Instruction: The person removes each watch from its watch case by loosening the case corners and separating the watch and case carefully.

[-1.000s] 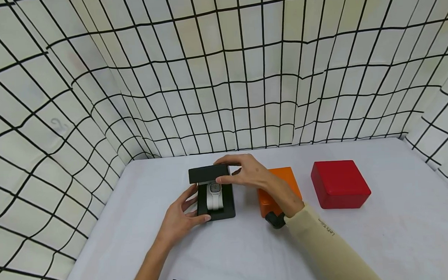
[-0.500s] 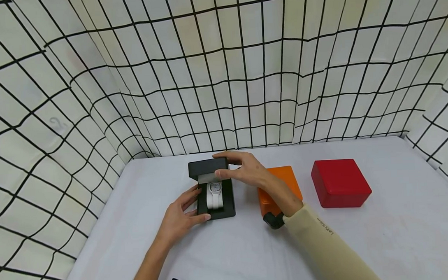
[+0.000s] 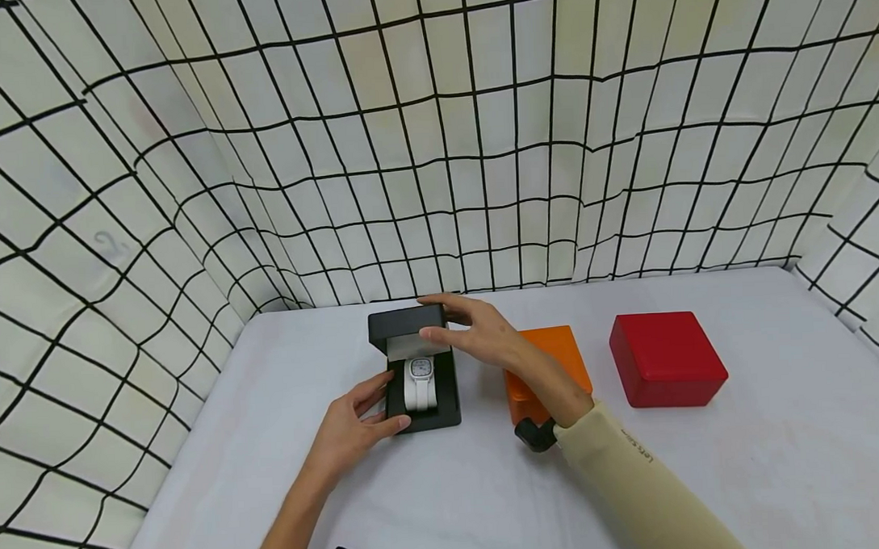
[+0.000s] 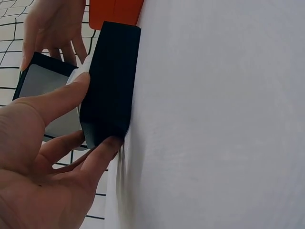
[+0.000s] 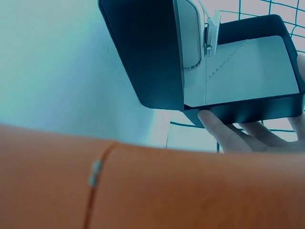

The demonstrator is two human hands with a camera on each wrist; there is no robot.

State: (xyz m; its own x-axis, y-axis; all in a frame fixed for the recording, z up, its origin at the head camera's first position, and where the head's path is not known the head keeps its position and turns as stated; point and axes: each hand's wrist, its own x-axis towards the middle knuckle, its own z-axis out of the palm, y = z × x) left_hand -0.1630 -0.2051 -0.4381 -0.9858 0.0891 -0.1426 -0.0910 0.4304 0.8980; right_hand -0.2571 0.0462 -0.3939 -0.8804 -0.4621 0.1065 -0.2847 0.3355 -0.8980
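A black watch box (image 3: 449,387) stands open on the white table (image 3: 708,475), left of centre, with a white watch (image 3: 420,382) on its cushion. My right hand (image 3: 441,319) pinches the raised lid (image 3: 401,324) at its right end, thumb in front and fingers behind. My left hand (image 3: 387,404) grips the base at its near left corner. In the left wrist view my thumb (image 4: 62,98) lies along the top of the base (image 4: 112,81). The right wrist view shows the lid's grey lining (image 5: 252,71) and the watch (image 5: 190,33).
An orange box (image 3: 562,355) sits shut just right of the watch box, partly behind my right forearm. A red box (image 3: 666,359) sits shut further right. Grid-patterned cloth walls (image 3: 435,145) close in the back and both sides.
The lid has swung further up and back under my right hand, which has moved slightly away from me. My left hand has stayed on the base.
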